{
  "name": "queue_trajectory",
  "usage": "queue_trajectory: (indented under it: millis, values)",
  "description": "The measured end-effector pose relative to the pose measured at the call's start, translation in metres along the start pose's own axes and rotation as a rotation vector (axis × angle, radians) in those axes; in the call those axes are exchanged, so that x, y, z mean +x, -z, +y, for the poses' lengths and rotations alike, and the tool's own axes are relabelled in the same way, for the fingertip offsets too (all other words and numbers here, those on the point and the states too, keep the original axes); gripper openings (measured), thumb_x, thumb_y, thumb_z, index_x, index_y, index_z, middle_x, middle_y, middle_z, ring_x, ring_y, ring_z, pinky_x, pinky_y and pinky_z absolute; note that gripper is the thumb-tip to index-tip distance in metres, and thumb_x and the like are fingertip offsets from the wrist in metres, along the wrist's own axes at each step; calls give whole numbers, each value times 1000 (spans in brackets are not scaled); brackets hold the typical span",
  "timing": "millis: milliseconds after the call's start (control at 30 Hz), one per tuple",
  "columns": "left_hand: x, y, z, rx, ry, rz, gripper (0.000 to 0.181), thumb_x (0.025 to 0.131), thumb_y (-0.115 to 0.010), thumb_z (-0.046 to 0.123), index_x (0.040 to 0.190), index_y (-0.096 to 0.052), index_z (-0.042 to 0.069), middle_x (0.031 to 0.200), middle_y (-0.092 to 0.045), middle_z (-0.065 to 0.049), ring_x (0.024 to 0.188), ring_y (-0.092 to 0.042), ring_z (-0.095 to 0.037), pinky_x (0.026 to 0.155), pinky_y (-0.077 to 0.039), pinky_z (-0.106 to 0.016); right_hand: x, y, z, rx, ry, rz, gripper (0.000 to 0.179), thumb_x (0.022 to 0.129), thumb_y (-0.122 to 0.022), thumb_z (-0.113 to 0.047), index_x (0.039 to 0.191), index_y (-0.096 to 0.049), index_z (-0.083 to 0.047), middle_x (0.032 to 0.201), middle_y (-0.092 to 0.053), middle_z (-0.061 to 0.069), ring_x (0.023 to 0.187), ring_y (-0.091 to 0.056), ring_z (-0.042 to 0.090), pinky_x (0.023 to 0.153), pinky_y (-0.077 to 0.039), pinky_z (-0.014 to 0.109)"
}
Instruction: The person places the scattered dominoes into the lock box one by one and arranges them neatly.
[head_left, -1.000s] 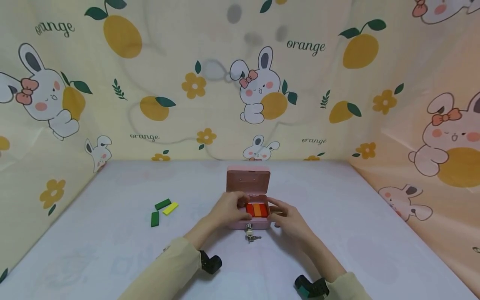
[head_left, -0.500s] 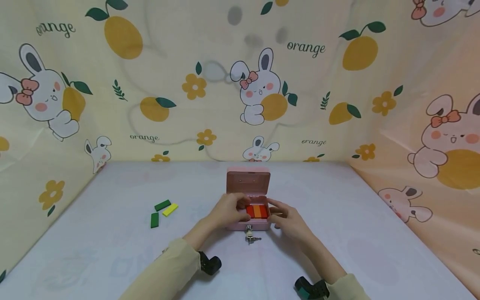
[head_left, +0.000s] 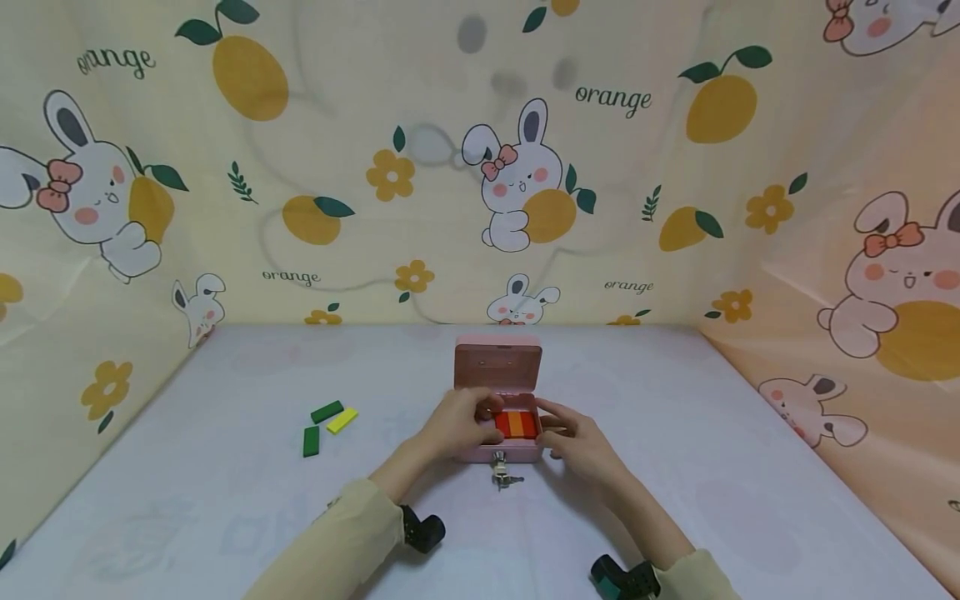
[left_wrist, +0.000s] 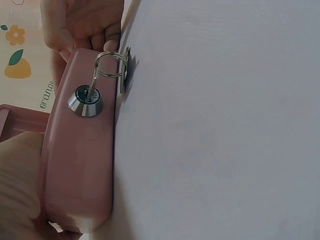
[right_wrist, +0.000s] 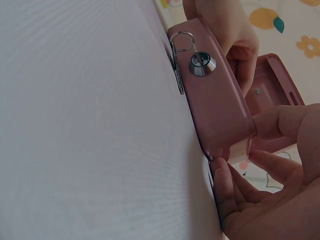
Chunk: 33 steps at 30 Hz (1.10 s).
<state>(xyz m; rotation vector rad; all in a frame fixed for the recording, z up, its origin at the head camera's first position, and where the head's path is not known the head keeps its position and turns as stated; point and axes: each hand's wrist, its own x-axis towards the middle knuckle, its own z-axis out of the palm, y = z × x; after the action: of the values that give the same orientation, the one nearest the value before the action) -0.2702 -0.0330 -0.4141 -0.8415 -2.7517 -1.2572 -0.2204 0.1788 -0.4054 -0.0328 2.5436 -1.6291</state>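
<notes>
Steadying an open pink cash box (head_left: 521, 455) on a white tabletop (head_left: 637, 375), a person is keeping both bare hands at its sides. Little is changing: over the last second, hands, box and blocks are holding their places, with only the head view drifting slightly. For the work in hand, that is suggesting a careful adjustment rather than a fresh move. The left hand (head_left: 459, 421), at nine o'clock, is dipping bent fingers into the box; whether they are pinching a block, one cannot tell. The right hand (head_left: 577, 437), at three o'clock, is gripping the box's end with curled fingers. Inside, toward three o'clock, red blocks (head_left: 530, 426) are flanking an orange block (head_left: 516, 425). The raised lid (head_left: 498, 367) is standing at twelve o'clock, while keys (head_left: 507, 481) are hanging from the lock (right_wrist: 202, 64) at six. Well apart, out at nine o'clock, two green blocks (head_left: 311, 442) and a yellow block (head_left: 342, 421) are lying near one another.
</notes>
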Motion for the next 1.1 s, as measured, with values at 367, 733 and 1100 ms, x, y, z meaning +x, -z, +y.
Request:
queue_trajectory:
  millis: [367,733,1100]
  values:
    - [-1,-2,-1,-35,9,18,42,80,-84,17,116,-66,5,108,-67,-5,91,-62,-20,83,-53,-26,-1,1,0,17,19,-10,54,93,-64,-14,145,-51,-22,134,-57,13,114,-56,29,88,-50,48]
    - [-2,-5,0,-36,13,47,40,80,-84,18,114,-67,6,104,-67,-4,86,-59,-16,79,-52,-24,0,0,3,-2,15,9,57,92,-65,-13,146,-49,-19,134,-57,14,119,-53,32,90,-51,48]
    - [-2,-5,-3,-47,10,58,39,80,-84,18,113,-67,6,103,-67,-3,88,-60,-20,79,-51,-25,3,-3,3,-16,-2,19,55,92,-65,-15,145,-51,-23,129,-60,11,119,-52,31,91,-47,52]
